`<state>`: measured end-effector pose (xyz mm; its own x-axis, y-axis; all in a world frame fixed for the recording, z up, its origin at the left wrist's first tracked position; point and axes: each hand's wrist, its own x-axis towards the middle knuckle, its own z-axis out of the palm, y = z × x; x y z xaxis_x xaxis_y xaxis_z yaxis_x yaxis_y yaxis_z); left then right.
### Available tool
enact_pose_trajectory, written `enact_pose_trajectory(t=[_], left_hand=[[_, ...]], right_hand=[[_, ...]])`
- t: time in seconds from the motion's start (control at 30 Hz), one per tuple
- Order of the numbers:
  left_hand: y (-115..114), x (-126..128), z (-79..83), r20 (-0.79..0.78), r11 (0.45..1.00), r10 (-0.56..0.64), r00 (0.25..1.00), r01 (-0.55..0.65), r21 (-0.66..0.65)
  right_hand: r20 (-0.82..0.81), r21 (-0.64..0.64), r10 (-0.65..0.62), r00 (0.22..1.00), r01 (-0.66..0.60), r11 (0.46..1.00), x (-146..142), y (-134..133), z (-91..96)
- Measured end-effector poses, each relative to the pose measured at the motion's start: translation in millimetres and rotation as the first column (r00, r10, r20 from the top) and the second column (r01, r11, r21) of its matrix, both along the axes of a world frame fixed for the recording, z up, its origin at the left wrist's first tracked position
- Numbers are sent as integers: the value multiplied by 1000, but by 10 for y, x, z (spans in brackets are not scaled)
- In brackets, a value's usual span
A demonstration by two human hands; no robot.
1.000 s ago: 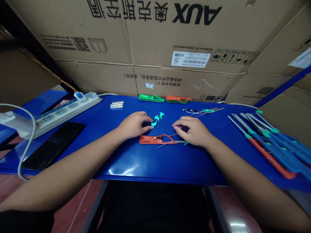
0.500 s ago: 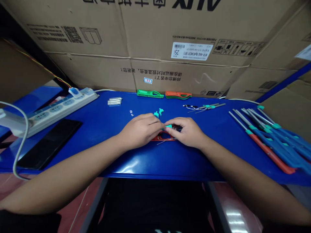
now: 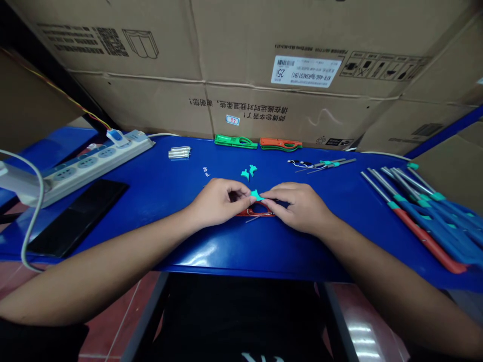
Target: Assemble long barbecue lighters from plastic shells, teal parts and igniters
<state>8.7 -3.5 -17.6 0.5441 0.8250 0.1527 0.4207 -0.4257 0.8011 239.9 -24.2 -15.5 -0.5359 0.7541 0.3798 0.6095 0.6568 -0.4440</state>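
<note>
My left hand (image 3: 221, 203) and my right hand (image 3: 300, 207) meet in the middle, fingertips pinching a small teal trigger (image 3: 256, 195) from either side. Just below it lies a red lighter casing half (image 3: 247, 212) with an oval opening, a thin wire and a metal rod; my fingers cover parts of it. Beyond my hands are two loose teal triggers, one nearer (image 3: 245, 174) and one farther (image 3: 252, 170). A few tiny pale pieces (image 3: 206, 171) lie left of them.
Clear tubes (image 3: 179, 152), green casings (image 3: 236, 142) and orange casings (image 3: 281, 143) lie at the back. Metal rods with wires (image 3: 328, 164) are right of centre, long-nosed lighters (image 3: 433, 216) far right. A power strip (image 3: 88, 163) and black slab (image 3: 79, 216) lie left; cardboard (image 3: 151, 100) stands behind.
My fingers have opened up around the teal trigger, which now shows plainly between both hands. The left hand has turned so its thumb shows. The camera view has shifted slightly.
</note>
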Motion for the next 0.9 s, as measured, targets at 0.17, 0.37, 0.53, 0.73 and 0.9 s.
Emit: enact_pose_trajectory(t=[0.17,0.37,0.53,0.73,0.9], left_hand=[[-84,-35,63,-310,955,-84,947,166,246],[-179,-29,74,-492,928,-99,865,259,268],[-222,-4,45,-471,909,-150,869,308,280],[-290,31,-14,-503,852,-209,839,409,327],[-321,49,-19,-506,815,-223,833,444,372]], right_hand=[[49,-7,8,999,-7,1000,99,12,35],[137,-85,31,990,-20,996,122,-18,87],[266,-79,67,962,-47,996,84,-37,76],[298,-101,59,953,-30,994,42,-40,73],[301,-104,56,952,-25,994,20,-30,52]])
